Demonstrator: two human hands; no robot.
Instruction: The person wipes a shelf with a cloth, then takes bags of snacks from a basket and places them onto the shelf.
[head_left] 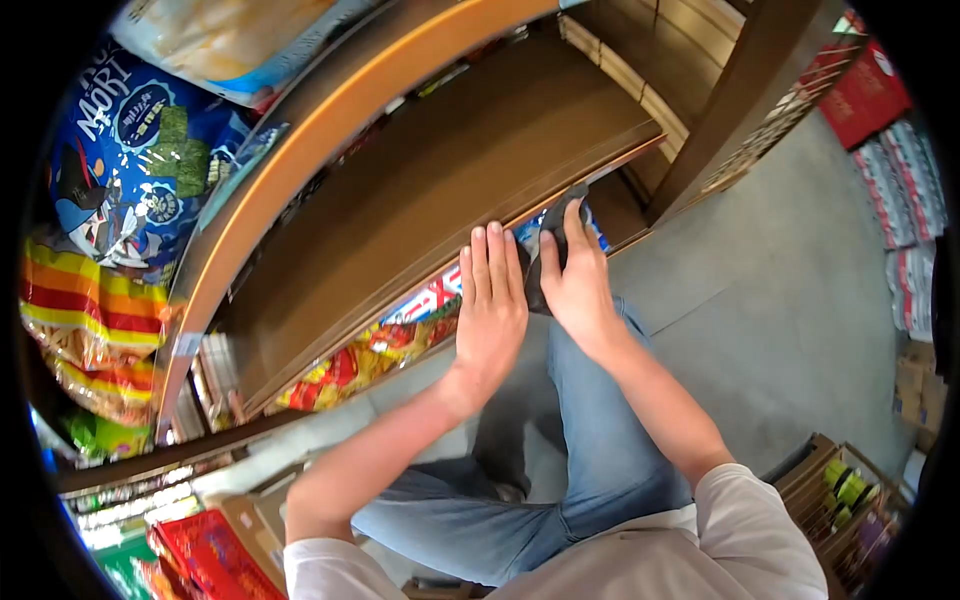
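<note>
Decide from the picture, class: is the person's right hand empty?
No, the right hand holds a dark, cloth-like item by the brown shelf.

Gripping dark cloth-like item point(556, 222) in right hand point(580, 285) at front edge of brown shelf point(440, 160). Holding left hand point(492, 305) flat, straight-fingered, just beside item. Also showing red-and-yellow packets point(350, 370) below shelf, blue bag point(130, 190) marked MORI upper left, gray floor point(690, 290).

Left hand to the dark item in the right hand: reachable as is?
Likely yes: the left hand is beside the dark item with nothing visibly between, but the right hand holds it.
</note>
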